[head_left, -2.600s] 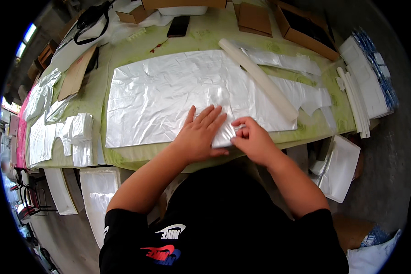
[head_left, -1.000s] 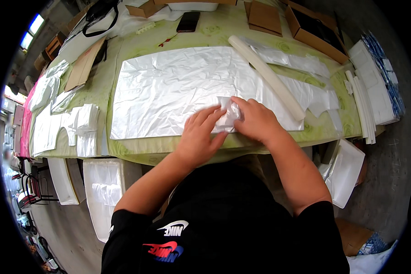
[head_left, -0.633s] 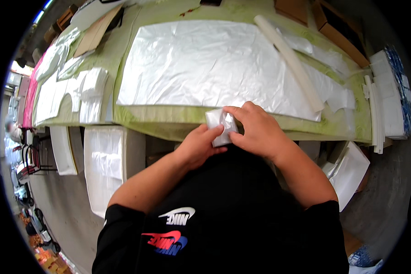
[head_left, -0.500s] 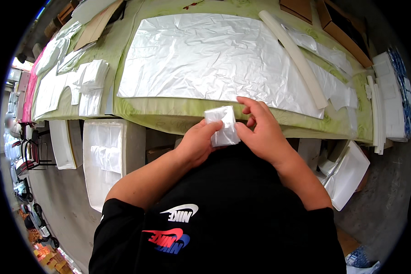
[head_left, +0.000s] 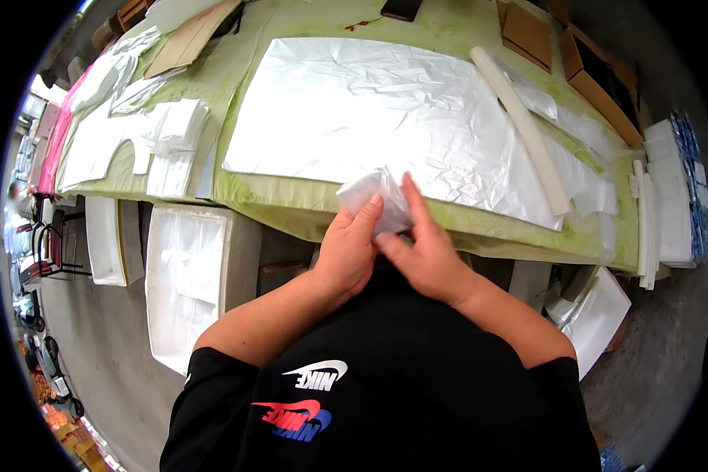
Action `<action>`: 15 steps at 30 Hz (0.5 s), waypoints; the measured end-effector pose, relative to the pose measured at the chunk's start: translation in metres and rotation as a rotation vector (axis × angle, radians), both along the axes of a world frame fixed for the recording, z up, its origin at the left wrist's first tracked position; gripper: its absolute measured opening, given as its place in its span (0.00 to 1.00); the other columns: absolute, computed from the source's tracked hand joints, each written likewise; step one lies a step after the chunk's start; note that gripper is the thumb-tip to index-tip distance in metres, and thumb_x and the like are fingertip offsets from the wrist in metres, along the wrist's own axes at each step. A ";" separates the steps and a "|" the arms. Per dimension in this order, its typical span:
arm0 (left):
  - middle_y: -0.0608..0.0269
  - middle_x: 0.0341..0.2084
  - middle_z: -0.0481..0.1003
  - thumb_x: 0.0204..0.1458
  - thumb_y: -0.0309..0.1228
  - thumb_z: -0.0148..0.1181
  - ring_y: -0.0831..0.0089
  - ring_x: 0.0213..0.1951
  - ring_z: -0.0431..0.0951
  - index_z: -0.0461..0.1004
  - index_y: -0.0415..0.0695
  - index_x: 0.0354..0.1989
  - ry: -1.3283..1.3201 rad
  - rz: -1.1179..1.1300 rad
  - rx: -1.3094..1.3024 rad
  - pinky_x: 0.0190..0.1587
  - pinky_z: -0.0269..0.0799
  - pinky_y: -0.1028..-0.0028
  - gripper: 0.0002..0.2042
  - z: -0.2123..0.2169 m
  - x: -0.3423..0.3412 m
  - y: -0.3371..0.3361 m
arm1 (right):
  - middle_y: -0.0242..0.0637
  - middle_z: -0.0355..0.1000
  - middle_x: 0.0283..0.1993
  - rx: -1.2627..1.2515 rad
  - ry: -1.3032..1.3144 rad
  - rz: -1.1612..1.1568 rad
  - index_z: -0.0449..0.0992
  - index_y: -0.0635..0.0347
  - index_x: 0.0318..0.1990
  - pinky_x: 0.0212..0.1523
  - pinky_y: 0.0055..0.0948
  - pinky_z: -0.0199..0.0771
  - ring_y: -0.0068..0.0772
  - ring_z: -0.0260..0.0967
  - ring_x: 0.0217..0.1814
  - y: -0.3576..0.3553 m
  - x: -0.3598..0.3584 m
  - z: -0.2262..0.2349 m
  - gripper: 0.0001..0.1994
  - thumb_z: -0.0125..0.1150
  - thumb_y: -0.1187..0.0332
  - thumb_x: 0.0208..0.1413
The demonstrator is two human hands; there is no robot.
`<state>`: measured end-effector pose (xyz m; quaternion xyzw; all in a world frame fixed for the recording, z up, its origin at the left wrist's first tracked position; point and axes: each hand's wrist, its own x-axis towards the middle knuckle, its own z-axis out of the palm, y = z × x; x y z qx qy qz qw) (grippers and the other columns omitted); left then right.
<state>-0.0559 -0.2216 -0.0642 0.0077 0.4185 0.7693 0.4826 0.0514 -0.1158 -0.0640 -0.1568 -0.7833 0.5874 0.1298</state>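
Note:
A small folded packet of clear, shiny plastic film (head_left: 362, 192) is held just in front of my body, near the table's front edge. My left hand (head_left: 352, 248) grips it from the left, with the thumb lying on top. The fingers of that hand are mostly hidden under the packet. My right hand (head_left: 426, 256) is against the packet's right side, its fingers stretched out and slightly smeared by motion. Its thumb points at the packet's lower edge. Beyond the hands, a large wrinkled sheet of silvery-white film (head_left: 354, 110) lies flat.
A green-patterned cloth (head_left: 291, 206) covers the table. Along the big sheet's right side lies a pale roll (head_left: 519, 126). Stacked white film pieces (head_left: 177, 145) sit at left. A white bin (head_left: 240, 275) stands below the table, and an open cardboard box (head_left: 598, 90) is at the far right.
My right hand has come in from beside the packet to touch its right side. The packet has tilted and shifted slightly left. The whole view has swung a little.

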 end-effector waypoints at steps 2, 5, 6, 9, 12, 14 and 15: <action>0.56 0.53 0.75 0.72 0.37 0.47 0.65 0.54 0.77 0.66 0.41 0.62 -0.005 -0.018 0.062 0.59 0.74 0.61 0.17 -0.001 -0.003 0.004 | 0.59 0.52 0.76 -0.050 0.045 0.019 0.39 0.66 0.78 0.70 0.39 0.63 0.49 0.53 0.78 -0.003 -0.004 0.001 0.45 0.64 0.69 0.62; 0.57 0.55 0.74 0.72 0.37 0.46 0.65 0.54 0.76 0.66 0.42 0.62 -0.017 -0.035 0.010 0.60 0.72 0.61 0.16 0.010 -0.010 0.005 | 0.52 0.59 0.72 -0.166 0.114 -0.117 0.44 0.64 0.77 0.58 0.33 0.74 0.40 0.66 0.66 -0.002 -0.007 0.012 0.42 0.65 0.69 0.62; 0.57 0.55 0.74 0.72 0.37 0.47 0.65 0.55 0.76 0.66 0.42 0.62 -0.007 -0.026 0.006 0.60 0.72 0.60 0.16 0.010 -0.009 0.005 | 0.49 0.61 0.69 -0.172 0.097 -0.148 0.47 0.64 0.76 0.55 0.31 0.75 0.36 0.67 0.62 -0.001 -0.007 0.010 0.41 0.65 0.69 0.62; 0.57 0.55 0.74 0.71 0.37 0.47 0.65 0.55 0.76 0.66 0.43 0.62 0.032 -0.013 0.003 0.60 0.71 0.60 0.16 0.008 -0.006 0.006 | 0.36 0.70 0.50 -0.173 0.147 -0.269 0.63 0.63 0.68 0.42 0.22 0.74 0.21 0.67 0.45 -0.001 -0.007 0.001 0.29 0.65 0.71 0.62; 0.58 0.54 0.73 0.71 0.37 0.48 0.66 0.55 0.75 0.66 0.43 0.61 0.001 0.000 0.042 0.60 0.71 0.62 0.16 -0.001 -0.005 0.005 | 0.32 0.72 0.42 -0.210 0.114 -0.255 0.68 0.62 0.61 0.39 0.21 0.72 0.18 0.68 0.40 0.002 -0.004 -0.005 0.20 0.63 0.74 0.62; 0.60 0.52 0.73 0.70 0.36 0.51 0.70 0.53 0.74 0.67 0.41 0.59 -0.142 0.050 0.106 0.58 0.71 0.66 0.15 -0.005 -0.013 0.004 | 0.30 0.72 0.39 -0.190 0.133 -0.277 0.70 0.62 0.58 0.38 0.20 0.70 0.17 0.67 0.37 0.000 -0.006 -0.002 0.17 0.62 0.76 0.63; 0.60 0.53 0.72 0.70 0.36 0.52 0.69 0.53 0.74 0.67 0.41 0.58 -0.160 0.090 0.096 0.58 0.71 0.66 0.14 -0.005 -0.017 0.004 | 0.29 0.71 0.37 -0.180 0.144 -0.290 0.71 0.62 0.56 0.37 0.20 0.69 0.16 0.67 0.36 -0.001 -0.007 -0.001 0.15 0.61 0.77 0.63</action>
